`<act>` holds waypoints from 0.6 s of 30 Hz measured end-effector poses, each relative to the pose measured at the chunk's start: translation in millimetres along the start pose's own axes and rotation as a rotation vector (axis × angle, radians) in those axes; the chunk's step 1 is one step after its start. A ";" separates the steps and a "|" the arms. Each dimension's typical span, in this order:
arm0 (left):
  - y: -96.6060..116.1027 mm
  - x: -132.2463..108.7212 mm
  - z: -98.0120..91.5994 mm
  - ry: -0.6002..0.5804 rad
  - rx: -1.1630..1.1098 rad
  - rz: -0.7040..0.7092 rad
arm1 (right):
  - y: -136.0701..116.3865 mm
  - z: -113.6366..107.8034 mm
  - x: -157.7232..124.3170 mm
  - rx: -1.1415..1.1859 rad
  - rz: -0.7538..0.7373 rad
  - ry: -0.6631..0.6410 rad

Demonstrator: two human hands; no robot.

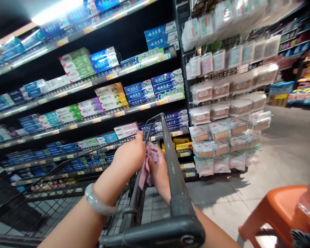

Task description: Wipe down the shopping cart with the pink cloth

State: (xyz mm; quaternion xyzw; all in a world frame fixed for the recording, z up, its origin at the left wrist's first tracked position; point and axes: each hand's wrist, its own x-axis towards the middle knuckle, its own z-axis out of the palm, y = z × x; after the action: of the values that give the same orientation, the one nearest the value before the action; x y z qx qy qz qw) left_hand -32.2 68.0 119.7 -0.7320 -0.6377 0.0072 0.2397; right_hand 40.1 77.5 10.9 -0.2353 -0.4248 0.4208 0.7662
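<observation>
A crumpled pinkish-purple cloth (144, 175) is bunched between my hands, against the rear rim of a black shopping cart (134, 193). My left hand (130, 151), a pale bangle on its wrist, is closed at the cloth and rim with its thumb up; its fingers are mostly hidden. Reaching under the cart's push handle (172, 162), my right hand (159, 170) pinches the cloth from the other side. The handle bar passes in front of my right forearm and hides part of it.
Shelves (93, 119) of boxed toothpaste (112, 96) stand close beyond the cart. Hanging packets (223, 115) fill a rack on the right. At the lower right are an orange plastic stool (279, 199) and a clear bottle (308, 210). Tiled floor (286, 148) extends behind.
</observation>
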 end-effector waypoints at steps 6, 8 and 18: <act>0.4 -0.7 1.3 0.042 0.066 0.053 | -3.5 5.3 22.4 -0.050 -0.106 0.064; 1.3 -0.5 0.2 0.031 0.026 0.023 | 8.3 8.1 30.6 -0.023 -0.113 0.086; 4.0 4.4 -0.7 0.011 -0.087 -0.051 | 35.1 8.9 80.3 -0.059 -0.087 0.118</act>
State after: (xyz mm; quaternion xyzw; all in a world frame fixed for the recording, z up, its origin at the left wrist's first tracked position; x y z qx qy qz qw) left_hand -27.5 71.6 120.2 -0.7254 -0.6545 -0.0308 0.2111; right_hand 39.9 164.1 26.8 -0.2634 -0.4009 0.3598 0.8003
